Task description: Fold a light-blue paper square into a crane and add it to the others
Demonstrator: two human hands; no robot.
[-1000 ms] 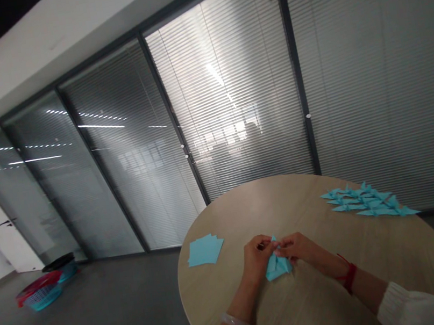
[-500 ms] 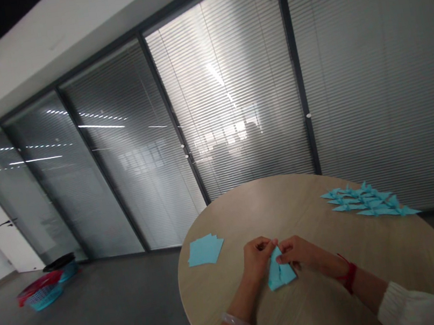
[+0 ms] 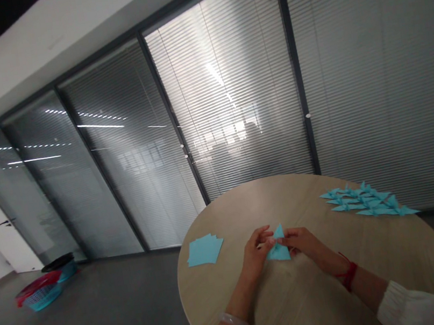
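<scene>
The left hand (image 3: 257, 251) and right hand (image 3: 302, 241) narrowly pinch a folded blue paper (image 3: 281, 254) between them over a round desk (image 3: 267, 198), where uneven pulling from either side could skew its folds or tear it.

an office or meeting room, by the look of it: a long run of glass partitions (image 3: 157, 198) in dark frames (image 3: 295, 64), slatted blinds (image 3: 226, 90) across them, strip lights (image 3: 100, 126) showing in the glass, a white door (image 3: 0, 238) with a lever handle (image 3: 5, 223), a plain grey floor (image 3: 121, 312) and a round wood-grained worktop (image 3: 271, 198)
</scene>
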